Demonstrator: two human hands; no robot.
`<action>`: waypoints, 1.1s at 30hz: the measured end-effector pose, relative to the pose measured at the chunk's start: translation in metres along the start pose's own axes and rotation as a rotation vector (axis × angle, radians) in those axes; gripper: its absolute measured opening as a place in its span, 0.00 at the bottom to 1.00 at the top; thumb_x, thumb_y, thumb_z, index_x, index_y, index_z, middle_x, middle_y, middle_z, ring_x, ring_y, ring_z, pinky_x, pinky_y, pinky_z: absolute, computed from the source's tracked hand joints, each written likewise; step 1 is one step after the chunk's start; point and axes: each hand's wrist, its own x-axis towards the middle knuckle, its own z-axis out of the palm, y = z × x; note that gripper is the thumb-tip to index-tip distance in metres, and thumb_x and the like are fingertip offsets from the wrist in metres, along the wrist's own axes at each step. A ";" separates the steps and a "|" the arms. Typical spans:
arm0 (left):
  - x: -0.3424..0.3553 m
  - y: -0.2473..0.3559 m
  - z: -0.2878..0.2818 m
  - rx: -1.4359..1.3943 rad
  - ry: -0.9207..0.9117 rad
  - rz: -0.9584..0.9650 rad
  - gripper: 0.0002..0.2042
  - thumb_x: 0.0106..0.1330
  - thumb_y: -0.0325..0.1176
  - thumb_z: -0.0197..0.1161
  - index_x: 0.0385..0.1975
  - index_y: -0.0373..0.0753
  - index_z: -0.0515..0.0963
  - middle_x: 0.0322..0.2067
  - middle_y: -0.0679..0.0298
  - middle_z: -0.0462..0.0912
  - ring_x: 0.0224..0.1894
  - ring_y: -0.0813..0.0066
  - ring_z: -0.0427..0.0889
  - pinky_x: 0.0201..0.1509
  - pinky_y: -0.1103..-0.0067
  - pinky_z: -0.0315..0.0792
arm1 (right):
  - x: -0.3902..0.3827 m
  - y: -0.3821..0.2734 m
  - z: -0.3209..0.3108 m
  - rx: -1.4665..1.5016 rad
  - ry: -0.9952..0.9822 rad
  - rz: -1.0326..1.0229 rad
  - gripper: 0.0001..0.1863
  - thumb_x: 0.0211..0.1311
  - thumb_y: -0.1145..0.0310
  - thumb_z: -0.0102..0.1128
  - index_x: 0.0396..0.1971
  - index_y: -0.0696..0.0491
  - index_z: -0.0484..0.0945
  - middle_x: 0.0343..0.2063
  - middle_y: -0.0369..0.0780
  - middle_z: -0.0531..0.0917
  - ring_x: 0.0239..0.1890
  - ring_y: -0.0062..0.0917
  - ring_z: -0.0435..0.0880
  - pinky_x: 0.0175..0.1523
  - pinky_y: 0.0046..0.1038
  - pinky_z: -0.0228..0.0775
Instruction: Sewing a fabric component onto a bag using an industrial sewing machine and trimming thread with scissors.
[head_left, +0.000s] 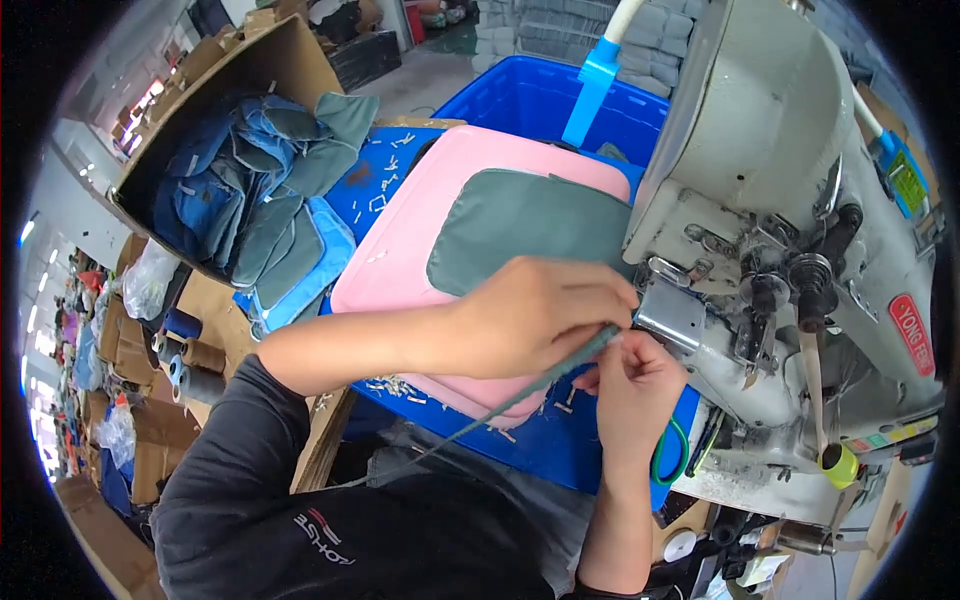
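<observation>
My left hand (535, 315) is closed at the grey-green fabric strip (520, 395), just left of the sewing machine's metal plate (668, 308). My right hand (635, 385) pinches the same strip right beside it, with the other fingers curled. The strip trails down to the left across my lap. Behind my hands a grey-green fabric panel (510, 220) lies on a pink padded sheet (380, 270), over a blue board (455, 450). Green-handled scissors (682, 450) lie by my right hand, partly hidden.
The sewing machine (750, 110) fills the right. An open cardboard box (215, 70) at upper left holds blue and grey-green pieces (265, 150). A blue bin (490, 85) stands behind the board. Several thread spools (200, 385) sit at the left, and cartons (150, 430) are stacked beyond.
</observation>
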 end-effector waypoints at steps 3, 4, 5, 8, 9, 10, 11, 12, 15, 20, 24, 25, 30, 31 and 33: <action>-0.002 -0.003 0.000 -0.006 -0.030 -0.026 0.16 0.47 0.20 0.68 0.38 0.39 0.81 0.43 0.61 0.86 0.43 0.59 0.86 0.42 0.70 0.81 | 0.002 0.005 0.004 -0.042 -0.005 -0.052 0.07 0.67 0.81 0.54 0.31 0.62 0.81 0.19 0.34 0.80 0.17 0.14 0.78 0.23 0.15 0.69; -0.003 -0.004 0.000 0.040 -0.060 0.036 0.15 0.48 0.21 0.68 0.39 0.39 0.81 0.44 0.60 0.86 0.43 0.59 0.87 0.42 0.70 0.81 | 0.003 0.009 0.003 -0.042 -0.005 -0.052 0.07 0.67 0.81 0.54 0.31 0.62 0.81 0.19 0.34 0.80 0.17 0.14 0.78 0.23 0.15 0.69; -0.002 -0.005 0.000 0.039 -0.059 0.036 0.15 0.48 0.21 0.68 0.39 0.39 0.81 0.44 0.60 0.86 0.43 0.59 0.87 0.42 0.70 0.81 | 0.004 0.014 0.002 -0.054 -0.008 -0.089 0.07 0.67 0.81 0.53 0.31 0.62 0.81 0.18 0.34 0.80 0.17 0.14 0.79 0.23 0.16 0.70; 0.000 -0.008 0.002 0.182 -0.105 0.187 0.15 0.49 0.23 0.67 0.40 0.37 0.81 0.44 0.59 0.86 0.44 0.59 0.86 0.44 0.70 0.81 | 0.004 0.011 0.002 -0.052 0.001 -0.116 0.07 0.66 0.82 0.53 0.32 0.63 0.81 0.18 0.34 0.80 0.17 0.14 0.78 0.23 0.16 0.70; 0.002 -0.009 0.002 0.220 -0.095 0.223 0.15 0.49 0.24 0.67 0.40 0.37 0.81 0.45 0.58 0.85 0.45 0.60 0.86 0.45 0.70 0.81 | 0.005 0.008 0.003 -0.034 0.013 -0.109 0.07 0.66 0.83 0.53 0.32 0.63 0.82 0.18 0.33 0.80 0.17 0.13 0.78 0.23 0.16 0.70; 0.003 -0.010 0.002 0.258 -0.086 0.259 0.15 0.49 0.24 0.67 0.40 0.36 0.81 0.46 0.57 0.85 0.46 0.60 0.86 0.47 0.70 0.81 | 0.004 0.007 0.003 -0.035 0.011 -0.110 0.07 0.66 0.83 0.53 0.32 0.63 0.82 0.18 0.33 0.80 0.17 0.13 0.78 0.23 0.16 0.70; 0.003 -0.011 0.001 0.260 -0.085 0.259 0.15 0.49 0.24 0.67 0.40 0.36 0.81 0.46 0.57 0.85 0.46 0.60 0.86 0.47 0.70 0.81 | 0.004 0.007 0.003 -0.042 0.011 -0.104 0.06 0.63 0.84 0.55 0.32 0.63 0.82 0.18 0.33 0.80 0.17 0.13 0.78 0.23 0.16 0.71; 0.002 -0.012 0.000 0.260 -0.087 0.275 0.15 0.49 0.24 0.67 0.40 0.36 0.82 0.46 0.57 0.85 0.46 0.61 0.85 0.47 0.70 0.81 | 0.003 0.007 0.002 -0.049 0.013 -0.098 0.05 0.61 0.86 0.56 0.31 0.63 0.81 0.18 0.33 0.81 0.18 0.12 0.78 0.24 0.17 0.72; -0.001 -0.015 -0.005 0.206 -0.089 0.265 0.15 0.49 0.23 0.67 0.40 0.36 0.82 0.47 0.58 0.84 0.46 0.61 0.85 0.48 0.70 0.80 | 0.002 0.003 0.006 0.013 0.029 -0.054 0.03 0.61 0.84 0.59 0.31 0.63 0.81 0.18 0.34 0.81 0.19 0.12 0.79 0.25 0.17 0.72; 0.004 -0.014 -0.015 0.071 -0.127 0.149 0.16 0.50 0.19 0.65 0.40 0.37 0.82 0.46 0.59 0.85 0.45 0.60 0.85 0.46 0.70 0.80 | 0.001 0.002 0.014 -0.085 0.043 -0.060 0.05 0.64 0.80 0.60 0.27 0.63 0.81 0.17 0.34 0.82 0.19 0.11 0.78 0.25 0.16 0.70; 0.007 -0.018 -0.016 0.031 -0.146 0.137 0.16 0.48 0.18 0.65 0.39 0.38 0.82 0.44 0.60 0.85 0.45 0.59 0.85 0.46 0.69 0.80 | 0.006 0.015 0.013 -0.231 0.051 -0.121 0.09 0.66 0.79 0.59 0.24 0.62 0.80 0.17 0.34 0.82 0.19 0.11 0.78 0.25 0.15 0.68; 0.008 -0.018 -0.016 0.036 -0.152 0.139 0.16 0.48 0.17 0.65 0.38 0.37 0.82 0.44 0.60 0.85 0.45 0.59 0.85 0.47 0.69 0.80 | 0.005 0.015 0.013 -0.230 0.052 -0.120 0.09 0.66 0.79 0.59 0.24 0.62 0.80 0.17 0.34 0.82 0.19 0.11 0.78 0.25 0.15 0.68; 0.007 -0.016 -0.014 0.121 -0.168 0.214 0.15 0.49 0.20 0.65 0.39 0.37 0.81 0.45 0.58 0.85 0.45 0.58 0.85 0.46 0.69 0.80 | 0.004 0.008 0.005 0.045 -0.004 -0.062 0.06 0.65 0.80 0.59 0.28 0.62 0.81 0.18 0.35 0.82 0.19 0.12 0.79 0.24 0.16 0.70; 0.006 -0.014 -0.013 0.185 -0.171 0.245 0.15 0.50 0.22 0.65 0.40 0.36 0.81 0.46 0.58 0.85 0.45 0.58 0.85 0.46 0.69 0.80 | 0.003 0.007 0.003 0.044 -0.004 -0.064 0.06 0.65 0.80 0.59 0.28 0.62 0.81 0.18 0.35 0.82 0.19 0.12 0.79 0.24 0.16 0.70; 0.003 -0.009 -0.012 0.163 -0.152 0.248 0.15 0.50 0.23 0.65 0.41 0.36 0.81 0.46 0.58 0.85 0.45 0.58 0.85 0.46 0.69 0.80 | 0.002 0.007 -0.001 0.051 0.014 -0.065 0.04 0.66 0.80 0.59 0.30 0.62 0.81 0.20 0.35 0.83 0.20 0.12 0.80 0.23 0.15 0.71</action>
